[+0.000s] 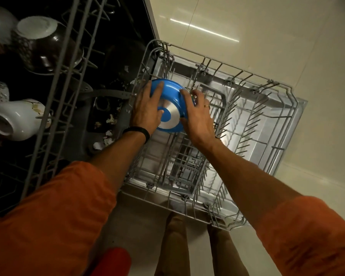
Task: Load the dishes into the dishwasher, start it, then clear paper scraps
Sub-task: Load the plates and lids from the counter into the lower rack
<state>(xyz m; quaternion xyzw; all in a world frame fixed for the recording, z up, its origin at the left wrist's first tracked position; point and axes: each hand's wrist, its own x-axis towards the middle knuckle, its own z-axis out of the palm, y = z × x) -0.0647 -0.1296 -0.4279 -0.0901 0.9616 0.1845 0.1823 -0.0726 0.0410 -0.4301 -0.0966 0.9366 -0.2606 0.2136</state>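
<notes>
A blue pan [172, 100] with a silver base faces up, bottom side toward me, at the left end of the pulled-out lower dishwasher rack [251, 124]. My left hand [145, 110] lies on its left side with fingers spread over the rim and thumb on the silver disc. My right hand [197, 116] grips its right edge, fingers curled over the rim. Paper scraps [106, 140] lie on the dark floor of the dishwasher tub, left of the rack.
The upper rack [54, 96] sticks out at left, holding a brown bowl [42, 46], white mugs [14, 120] and other cups. The rest of the lower rack holds bare tines and a cutlery basket [185, 166]. Pale tiled floor lies to the right.
</notes>
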